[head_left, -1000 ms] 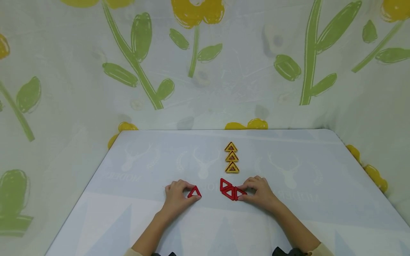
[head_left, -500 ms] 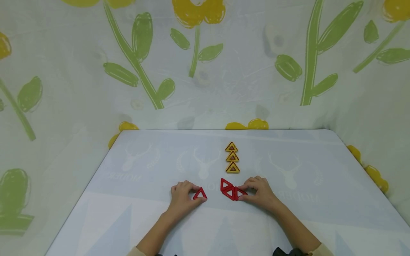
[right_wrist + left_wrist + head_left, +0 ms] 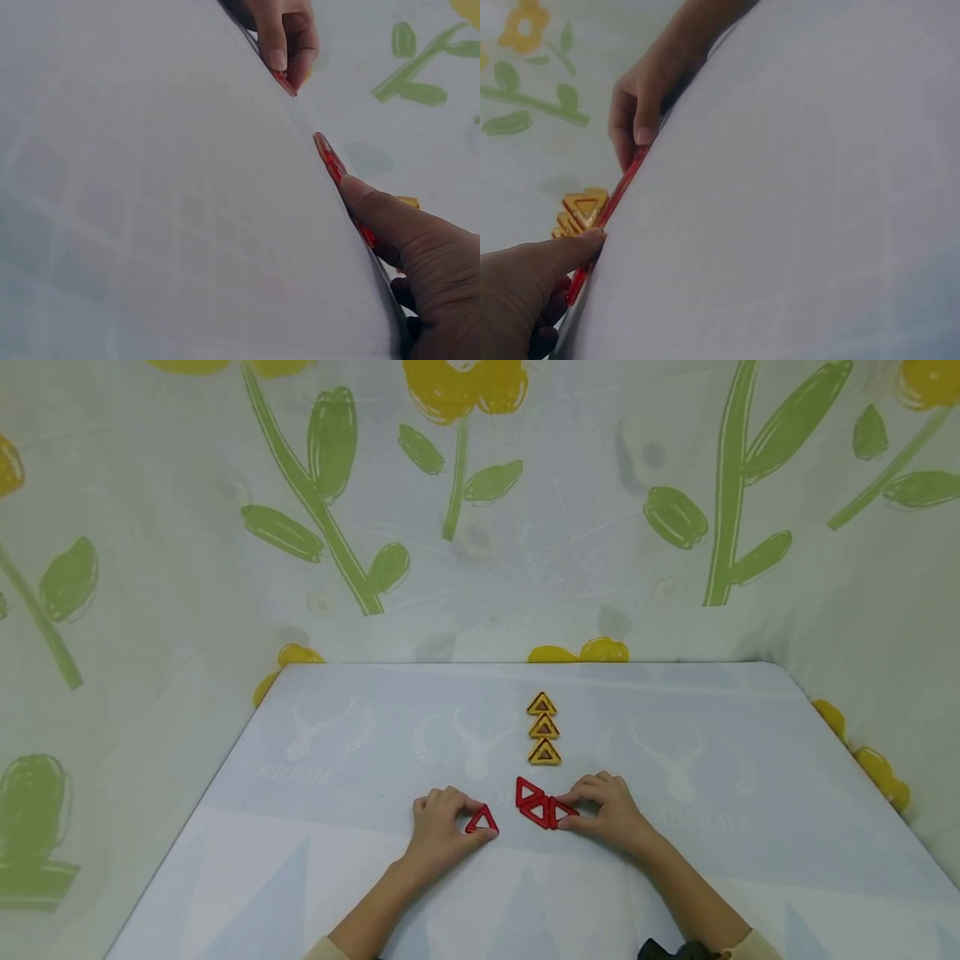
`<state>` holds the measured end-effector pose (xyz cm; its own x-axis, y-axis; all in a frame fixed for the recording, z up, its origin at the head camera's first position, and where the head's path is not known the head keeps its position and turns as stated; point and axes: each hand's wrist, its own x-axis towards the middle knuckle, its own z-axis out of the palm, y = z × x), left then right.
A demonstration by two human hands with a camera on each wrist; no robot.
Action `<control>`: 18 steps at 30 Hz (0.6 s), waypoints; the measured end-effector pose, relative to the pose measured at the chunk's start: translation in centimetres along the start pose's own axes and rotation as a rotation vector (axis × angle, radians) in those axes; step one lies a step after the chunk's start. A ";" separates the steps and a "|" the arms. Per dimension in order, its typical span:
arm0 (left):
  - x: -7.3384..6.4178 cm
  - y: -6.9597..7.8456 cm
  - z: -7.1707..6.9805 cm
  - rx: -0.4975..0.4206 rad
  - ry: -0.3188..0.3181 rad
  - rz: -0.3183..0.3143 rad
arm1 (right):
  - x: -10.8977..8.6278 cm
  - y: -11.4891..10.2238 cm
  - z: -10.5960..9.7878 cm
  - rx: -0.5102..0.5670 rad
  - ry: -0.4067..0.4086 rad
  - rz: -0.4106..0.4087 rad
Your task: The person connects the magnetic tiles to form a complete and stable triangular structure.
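Observation:
My left hand (image 3: 442,831) pinches a single red triangular tile (image 3: 491,819) between thumb and fingers, point away from me. A short gap separates it from three more red tiles (image 3: 534,814) joined in a small cluster, each a triangular frame with an open-looking middle. On the cluster's right end, my right hand (image 3: 609,810) pinches the outermost red tile (image 3: 552,814). In the right wrist view, the right thumb lies on the red tile edge (image 3: 330,156), seen nearly edge-on, low along the tabletop. The left wrist view shows the left thumb (image 3: 585,244) against its tile.
Three yellow triangular tiles (image 3: 544,762) stand in a column beyond the red cluster, points facing away. The pale table (image 3: 337,877) carries faint deer prints. Behind it hangs a flower-patterned cloth (image 3: 540,543), right at the table's far edge.
My left hand has slid to the right and slightly nearer to me with its red tile, narrowing the gap to the cluster. The right hand and the cluster have stayed put.

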<state>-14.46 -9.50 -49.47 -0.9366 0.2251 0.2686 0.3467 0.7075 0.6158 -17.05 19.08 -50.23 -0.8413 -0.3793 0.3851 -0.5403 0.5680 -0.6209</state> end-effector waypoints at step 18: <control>0.0 2.2 1.4 -0.012 -0.057 0.050 | 0.1 -0.2 0.0 -0.015 -0.019 0.040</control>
<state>-13.79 -6.99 -49.11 -0.9196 0.2978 0.2564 0.3929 0.6863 0.6121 -17.06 18.96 -50.08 -0.8617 -0.3699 0.3473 -0.5068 0.5937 -0.6250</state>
